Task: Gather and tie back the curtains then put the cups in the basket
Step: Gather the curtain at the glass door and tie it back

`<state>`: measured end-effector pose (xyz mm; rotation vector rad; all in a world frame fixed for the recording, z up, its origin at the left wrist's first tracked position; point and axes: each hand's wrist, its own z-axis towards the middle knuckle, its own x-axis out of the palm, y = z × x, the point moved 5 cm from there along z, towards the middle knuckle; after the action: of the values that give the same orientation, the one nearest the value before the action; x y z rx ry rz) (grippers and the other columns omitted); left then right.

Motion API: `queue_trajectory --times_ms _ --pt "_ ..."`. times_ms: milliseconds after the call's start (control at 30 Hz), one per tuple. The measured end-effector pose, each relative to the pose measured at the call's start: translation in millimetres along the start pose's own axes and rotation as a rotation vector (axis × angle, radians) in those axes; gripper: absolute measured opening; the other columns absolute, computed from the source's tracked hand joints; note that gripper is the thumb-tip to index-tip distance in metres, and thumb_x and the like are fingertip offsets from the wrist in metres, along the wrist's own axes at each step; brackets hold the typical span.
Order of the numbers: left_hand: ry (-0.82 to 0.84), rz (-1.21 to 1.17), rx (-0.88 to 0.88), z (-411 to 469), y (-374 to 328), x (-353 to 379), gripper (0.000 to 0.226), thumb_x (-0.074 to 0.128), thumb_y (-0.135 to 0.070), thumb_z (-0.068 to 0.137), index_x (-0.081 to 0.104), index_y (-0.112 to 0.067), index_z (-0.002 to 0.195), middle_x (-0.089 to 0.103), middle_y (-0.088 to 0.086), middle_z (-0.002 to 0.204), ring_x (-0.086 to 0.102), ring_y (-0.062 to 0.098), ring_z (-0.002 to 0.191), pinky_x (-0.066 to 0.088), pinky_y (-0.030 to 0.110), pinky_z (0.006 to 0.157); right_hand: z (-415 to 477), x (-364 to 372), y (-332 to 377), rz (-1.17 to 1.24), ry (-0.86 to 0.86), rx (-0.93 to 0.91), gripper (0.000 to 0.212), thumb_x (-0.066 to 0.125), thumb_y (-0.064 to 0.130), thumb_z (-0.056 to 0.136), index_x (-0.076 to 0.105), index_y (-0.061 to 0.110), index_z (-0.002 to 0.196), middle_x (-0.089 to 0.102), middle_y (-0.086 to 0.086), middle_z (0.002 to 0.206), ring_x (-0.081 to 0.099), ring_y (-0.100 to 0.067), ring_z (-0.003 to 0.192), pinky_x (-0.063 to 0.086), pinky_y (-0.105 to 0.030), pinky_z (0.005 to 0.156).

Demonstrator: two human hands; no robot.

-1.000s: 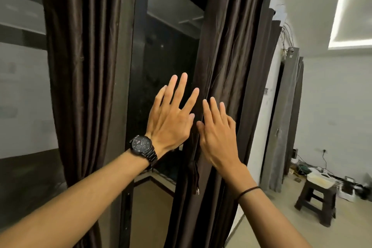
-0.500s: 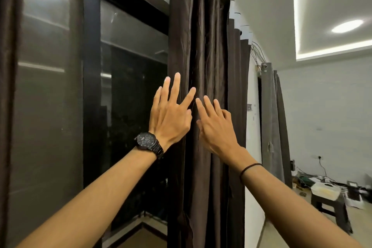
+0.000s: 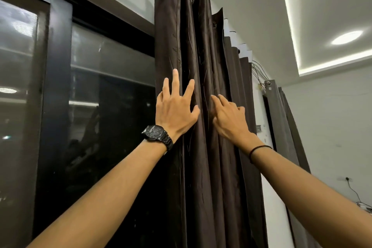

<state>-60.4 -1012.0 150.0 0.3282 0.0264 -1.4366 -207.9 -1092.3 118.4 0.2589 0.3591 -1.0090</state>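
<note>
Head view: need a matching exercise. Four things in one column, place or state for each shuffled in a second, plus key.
Things:
1. left hand
2. right hand
3. watch
4. grey curtain

Place or state:
A. black, strapped round the left wrist
B. fingers spread, flat against the left edge of the brown curtain
C. hangs farther right along the wall, untouched
D. fingers slightly bent, touching the middle folds of the brown curtain

Pairs: 1-B, 2-D, 3-A, 4-C
</note>
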Motion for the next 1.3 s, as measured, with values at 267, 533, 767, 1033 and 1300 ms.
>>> queue_trajectory --times_ms 267,533,767,1033,1300 --pt "-0.006 0.075 -0.145 46 7 7 0.081 0.052 -0.078 0.087 0.051 -0.023 0.147 0.016 0.023 0.171 0.041 0.045 0.141 0.050 0.052 0.101 72 11 -22 0.200 -0.181 0.130 0.035 0.045 0.043 0.103 0.053 0.017 0.125 0.054 -0.010 0.122 0.055 -0.035 0.109 0.043 -0.052 0.089" --pt "-0.018 0.072 -0.316 82 -15 9 0.061 0.059 -0.073 0.084 0.056 -0.017 0.106 0.053 0.009 0.122 0.059 0.037 0.106 0.040 0.042 0.075 124 23 -51 0.376 -0.291 0.146 0.040 0.051 0.049 0.100 0.055 0.012 0.115 0.058 -0.012 0.118 0.059 -0.036 0.104 0.050 -0.050 0.084" --pt "-0.124 0.016 -0.294 96 -19 7 0.032 0.056 -0.019 0.088 0.031 -0.017 0.068 0.044 0.004 0.089 0.049 0.034 0.072 0.038 0.040 0.066 157 32 -56 0.666 -0.269 0.043 0.031 0.065 0.040 0.096 0.061 0.010 0.091 0.064 -0.003 0.082 0.059 -0.026 0.076 0.042 -0.035 0.065" --pt "-0.237 -0.242 -0.250 87 22 -12 0.034 0.052 -0.015 0.090 0.041 -0.017 0.122 0.071 0.018 0.095 0.064 0.049 0.088 0.041 0.042 0.066 159 -39 64 0.834 -0.347 -0.327 0.024 0.066 0.011 0.078 0.058 0.007 0.055 0.063 -0.019 0.062 0.061 -0.040 0.062 0.029 -0.032 0.056" --pt "-0.385 -0.355 -0.355 60 62 -47 0.059 0.054 0.002 0.093 0.034 -0.018 0.145 0.065 0.009 0.076 0.058 0.028 0.063 0.032 0.029 0.051 159 -74 87 0.955 -0.482 -0.399 0.056 0.058 0.044 0.095 0.039 0.019 0.049 0.048 -0.002 0.053 0.057 -0.028 0.062 0.046 -0.039 0.061"
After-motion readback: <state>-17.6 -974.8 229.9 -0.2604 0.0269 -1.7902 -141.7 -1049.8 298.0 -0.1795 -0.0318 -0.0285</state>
